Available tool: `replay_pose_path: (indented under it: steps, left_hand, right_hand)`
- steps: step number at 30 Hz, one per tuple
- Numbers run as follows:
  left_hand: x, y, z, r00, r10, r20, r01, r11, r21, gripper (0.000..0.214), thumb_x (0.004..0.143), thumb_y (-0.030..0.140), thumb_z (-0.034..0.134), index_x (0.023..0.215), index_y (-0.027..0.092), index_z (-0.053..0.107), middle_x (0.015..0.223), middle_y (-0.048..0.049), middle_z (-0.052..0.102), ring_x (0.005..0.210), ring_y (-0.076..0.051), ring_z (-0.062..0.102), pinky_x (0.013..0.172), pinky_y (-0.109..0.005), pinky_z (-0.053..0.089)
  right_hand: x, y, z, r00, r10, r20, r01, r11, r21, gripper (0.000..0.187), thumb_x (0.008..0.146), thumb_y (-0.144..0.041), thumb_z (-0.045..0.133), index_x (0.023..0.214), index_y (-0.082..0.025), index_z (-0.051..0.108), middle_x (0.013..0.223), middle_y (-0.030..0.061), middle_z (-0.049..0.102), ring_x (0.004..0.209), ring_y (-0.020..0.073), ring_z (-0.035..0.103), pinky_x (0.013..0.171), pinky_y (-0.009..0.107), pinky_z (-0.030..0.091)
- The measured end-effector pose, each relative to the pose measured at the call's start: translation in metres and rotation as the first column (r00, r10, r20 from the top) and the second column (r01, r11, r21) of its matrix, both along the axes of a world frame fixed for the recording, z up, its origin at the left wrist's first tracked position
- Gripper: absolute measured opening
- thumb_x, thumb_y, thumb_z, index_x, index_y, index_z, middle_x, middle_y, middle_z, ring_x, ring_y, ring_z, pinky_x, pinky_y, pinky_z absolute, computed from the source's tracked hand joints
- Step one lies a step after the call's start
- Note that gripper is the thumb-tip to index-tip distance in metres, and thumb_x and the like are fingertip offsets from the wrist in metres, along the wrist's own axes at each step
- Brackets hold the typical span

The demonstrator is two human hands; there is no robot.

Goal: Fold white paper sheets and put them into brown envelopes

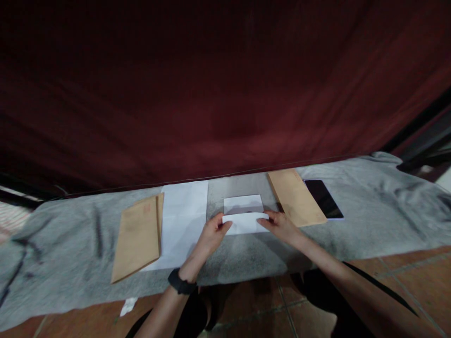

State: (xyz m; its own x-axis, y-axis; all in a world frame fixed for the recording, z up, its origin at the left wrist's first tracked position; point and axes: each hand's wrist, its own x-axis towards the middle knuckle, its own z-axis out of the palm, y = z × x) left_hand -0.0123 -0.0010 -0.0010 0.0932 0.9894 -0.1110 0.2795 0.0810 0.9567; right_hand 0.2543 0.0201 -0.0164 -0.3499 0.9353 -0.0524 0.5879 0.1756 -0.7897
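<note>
A white sheet of paper (245, 224) lies partly folded on the grey cloth in front of me, its near flap raised and its far part flat behind. My left hand (213, 231) pinches the flap's left end between thumb and fingers. At the right end, my right hand (278, 225) grips the same flap, thumb in front and fingers behind. Left of my left hand lies a stack of white paper (185, 211). Brown envelopes (139, 234) overlap that stack's left side. Close to my right hand is another pile of brown envelopes (296, 197).
A dark-screened phone or tablet (324, 199) lies partly beneath the right envelopes. Grey cloth (373, 211) covers the long low surface. Behind it hangs a dark red curtain (225, 94). A white scrap (128, 306) is by the near edge, above the tiled floor (260, 312).
</note>
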Motion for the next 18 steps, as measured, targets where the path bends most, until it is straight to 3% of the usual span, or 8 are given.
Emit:
replay_pose_path:
  steps: [4,7,9,12,15,18]
  left_hand:
    - [0.0,-0.002,0.013,0.984,-0.083,0.16,0.096,0.993,-0.074,0.029,0.074,0.043,0.076,0.085,0.017,0.066,0.078,-0.0004,0.068,0.074,-0.016,0.06,0.067,-0.026,0.047]
    - [-0.001,-0.003,0.018,0.974,-0.102,0.2,0.125,0.987,-0.104,0.039,0.068,0.043,0.082,0.095,0.016,0.072,0.089,-0.0047,0.075,0.081,-0.02,0.066,0.073,-0.03,0.052]
    - [0.002,-0.004,0.021,0.983,-0.038,0.181,0.051,0.996,-0.07,0.036,0.069,0.044,0.082,0.091,0.016,0.074,0.087,-0.005,0.076,0.08,-0.021,0.067,0.073,-0.031,0.053]
    - [0.013,-0.006,0.027,0.961,0.139,0.238,-0.146,0.989,0.012,0.032,0.074,0.045,0.079,0.088,0.017,0.073,0.081,-0.0033,0.076,0.076,-0.019,0.067,0.073,-0.03,0.052]
    - [0.028,-0.007,0.035,0.83,0.292,0.474,-0.35,0.936,0.036,0.035,0.079,0.042,0.077,0.104,0.019,0.071,0.097,-0.0037,0.077,0.09,-0.019,0.07,0.084,-0.03,0.053]
    - [0.042,-0.009,0.038,0.644,0.341,0.685,-0.433,0.9,-0.042,0.037,0.081,0.038,0.076,0.114,0.023,0.067,0.113,-0.0038,0.075,0.105,-0.019,0.068,0.096,-0.032,0.05]
  right_hand:
    - [0.003,-0.001,-0.001,0.983,0.066,-0.172,-0.079,0.995,-0.068,0.032,0.091,-0.049,0.057,0.088,-0.02,0.071,0.072,-0.0008,0.065,0.064,0.0151,0.058,0.055,0.024,0.04]
    - [0.003,-0.001,0.003,0.974,0.021,-0.224,-0.028,0.999,-0.028,0.034,0.09,-0.052,0.059,0.084,-0.02,0.069,0.067,-0.0021,0.061,0.062,0.0143,0.055,0.053,0.024,0.039]
    - [0.002,-0.001,0.012,0.957,-0.019,-0.289,0.024,1.0,0.013,0.034,0.09,-0.053,0.061,0.089,-0.02,0.07,0.071,-0.0014,0.063,0.066,0.0151,0.058,0.056,0.025,0.043]
    - [0.002,0.0,0.029,0.897,-0.04,-0.441,0.092,0.991,0.098,0.032,0.09,-0.051,0.064,0.102,-0.021,0.069,0.09,0.002,0.069,0.083,0.018,0.064,0.074,0.029,0.052]
    - [0.004,0.004,0.041,0.845,-0.071,-0.53,0.178,0.972,0.154,0.039,0.088,-0.048,0.069,0.118,-0.023,0.065,0.094,0.0024,0.069,0.09,0.0183,0.065,0.085,0.032,0.053]
    - [0.008,0.01,0.042,0.827,-0.126,-0.548,0.244,0.958,0.148,0.045,0.085,-0.048,0.072,0.121,-0.024,0.064,0.094,0.0022,0.068,0.093,0.0187,0.065,0.086,0.032,0.053]
